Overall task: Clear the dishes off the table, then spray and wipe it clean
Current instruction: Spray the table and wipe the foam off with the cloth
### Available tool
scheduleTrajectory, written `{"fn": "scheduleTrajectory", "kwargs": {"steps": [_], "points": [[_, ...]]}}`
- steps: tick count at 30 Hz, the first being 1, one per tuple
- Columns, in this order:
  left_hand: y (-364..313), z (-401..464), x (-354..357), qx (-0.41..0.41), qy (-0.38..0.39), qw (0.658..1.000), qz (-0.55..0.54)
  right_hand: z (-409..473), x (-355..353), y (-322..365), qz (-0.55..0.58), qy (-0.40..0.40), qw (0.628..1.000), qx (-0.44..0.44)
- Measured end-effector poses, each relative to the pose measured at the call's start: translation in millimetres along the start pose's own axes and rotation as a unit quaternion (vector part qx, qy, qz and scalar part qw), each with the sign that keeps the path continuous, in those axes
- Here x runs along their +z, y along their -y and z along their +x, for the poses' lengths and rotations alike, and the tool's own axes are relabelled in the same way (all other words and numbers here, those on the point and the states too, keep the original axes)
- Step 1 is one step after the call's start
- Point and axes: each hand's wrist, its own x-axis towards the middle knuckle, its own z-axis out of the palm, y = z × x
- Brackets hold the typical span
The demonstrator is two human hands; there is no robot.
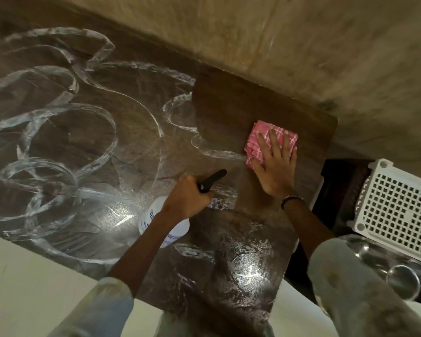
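The dark wooden table (88, 142) is streaked with looping white foam trails. The right hand (276, 166) presses flat, fingers spread, on a pink cloth (258, 139) near the far edge. The left hand (186, 198) grips a spray bottle (165, 229), nozzle pointing toward the cloth.

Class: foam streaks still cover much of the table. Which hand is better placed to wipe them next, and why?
Right: the right hand already presses the pink cloth flat on the table; the left hand grips the spray bottle.
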Motion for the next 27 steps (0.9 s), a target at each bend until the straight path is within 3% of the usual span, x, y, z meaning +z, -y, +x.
{"fn": "scheduleTrajectory", "kwargs": {"steps": [12,18,24,27], "points": [[-17,-3,12,-0.018,-0.045,0.999,0.024,-13,2,-2,-0.015,0.01,1.0,-0.004],[-6,-9,-6,-0.044,-0.075,0.996,-0.002,-6,5,33,0.0,0.016,0.999,0.028],[11,-20,-22,-0.04,-0.081,0.995,-0.032,-21,24,81,0.0,0.017,0.994,-0.106],[16,-23,-25,-0.02,-0.093,0.995,-0.02,-57,36,64,-0.04,0.034,0.982,-0.184]]}}
